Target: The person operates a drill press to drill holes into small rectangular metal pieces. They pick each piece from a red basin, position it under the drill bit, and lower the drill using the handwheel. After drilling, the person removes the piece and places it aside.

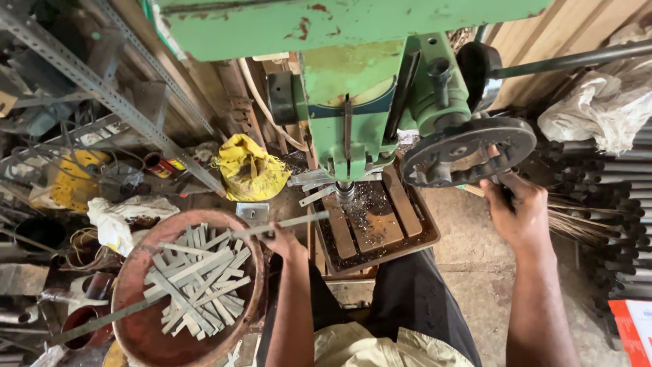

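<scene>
Under the green drill (353,136), thin flat grey metal strip (285,223), left hand (282,241) pinching it

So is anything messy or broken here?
Yes. The green drill press has chipped paint with rusty patches, dark metal shavings litter its tray, and flat metal strips lie jumbled crisscross in the round rusty pan.

A cramped workshop in daylight. A dusty grey concrete floor (468,272) lies at the right, beside stacked dark metal rods (611,224). Slotted grey steel angle shelving (102,88) leans at the left over tangled scrap. Pale wooden planks (564,30) form the wall behind; a crumpled yellow sack (248,170) sits below.
</scene>
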